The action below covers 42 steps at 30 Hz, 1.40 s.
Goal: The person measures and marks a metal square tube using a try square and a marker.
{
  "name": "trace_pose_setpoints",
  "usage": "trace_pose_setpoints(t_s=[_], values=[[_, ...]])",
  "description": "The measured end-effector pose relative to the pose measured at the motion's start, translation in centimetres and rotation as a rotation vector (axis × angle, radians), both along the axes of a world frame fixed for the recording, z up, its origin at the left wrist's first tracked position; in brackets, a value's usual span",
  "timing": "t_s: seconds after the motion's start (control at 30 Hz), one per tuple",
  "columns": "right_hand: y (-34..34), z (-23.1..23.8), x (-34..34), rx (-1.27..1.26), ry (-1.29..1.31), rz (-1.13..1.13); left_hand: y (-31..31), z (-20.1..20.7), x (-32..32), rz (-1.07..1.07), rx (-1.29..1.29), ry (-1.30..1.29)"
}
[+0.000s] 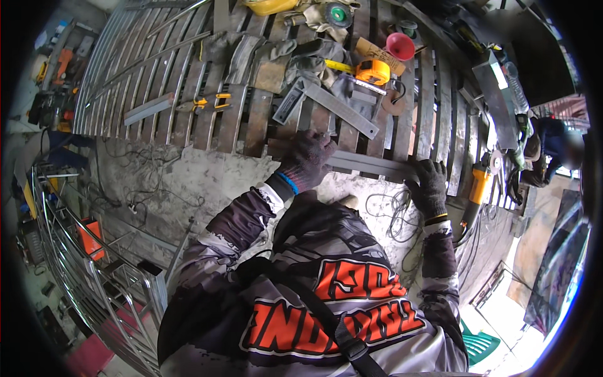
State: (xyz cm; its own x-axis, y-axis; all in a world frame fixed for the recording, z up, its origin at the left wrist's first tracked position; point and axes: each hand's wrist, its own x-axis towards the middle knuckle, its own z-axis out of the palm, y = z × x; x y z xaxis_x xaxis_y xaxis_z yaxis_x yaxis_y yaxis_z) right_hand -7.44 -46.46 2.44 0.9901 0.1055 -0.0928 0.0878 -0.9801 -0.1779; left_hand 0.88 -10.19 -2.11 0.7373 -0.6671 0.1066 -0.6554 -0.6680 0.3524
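A grey metal bar [370, 164] lies along the near edge of the slatted steel bench. My left hand [308, 160], in a dark knit glove with a blue band at the wrist, is closed over the bar toward its left end. At the right end my right hand [429, 187], also gloved, has its fingers curled around the bar. Just beyond the bar a steel try square [342, 108] rests on the slats. A yellow tape measure [373, 72] sits behind it, next to a red round cup-like piece [400, 46].
Grey work gloves [257, 60], yellow-handled pliers [201, 103] and a short angle piece [149, 109] lie on the bench [251, 135]. A yellow angle grinder [481, 182] is at the right edge. Shiny tube frames [94, 270] stand at left; cables [396, 213] trail on the floor.
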Motion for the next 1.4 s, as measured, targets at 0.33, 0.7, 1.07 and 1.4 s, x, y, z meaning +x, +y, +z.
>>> trace_pose_setpoints(t_s=[0.33,0.7,1.07,1.4], values=[[0.9,0.2,-0.4,0.018,-0.014,-0.033,0.5,1.1,0.4,0.014,-0.088,0.065],[0.3,-0.2,-0.8,0.022,-0.061,0.006,-1.8,3.7,0.4,0.034,0.029,0.062],[-3.7,2.5,-1.8,0.337,-0.166,-0.089,-9.6,5.8,-2.5,0.145,-0.009,0.027],[-6.6,2.9,-1.4,0.498,-0.297,-0.049,-0.5,4.0,5.1,0.698,-0.005,-0.108]])
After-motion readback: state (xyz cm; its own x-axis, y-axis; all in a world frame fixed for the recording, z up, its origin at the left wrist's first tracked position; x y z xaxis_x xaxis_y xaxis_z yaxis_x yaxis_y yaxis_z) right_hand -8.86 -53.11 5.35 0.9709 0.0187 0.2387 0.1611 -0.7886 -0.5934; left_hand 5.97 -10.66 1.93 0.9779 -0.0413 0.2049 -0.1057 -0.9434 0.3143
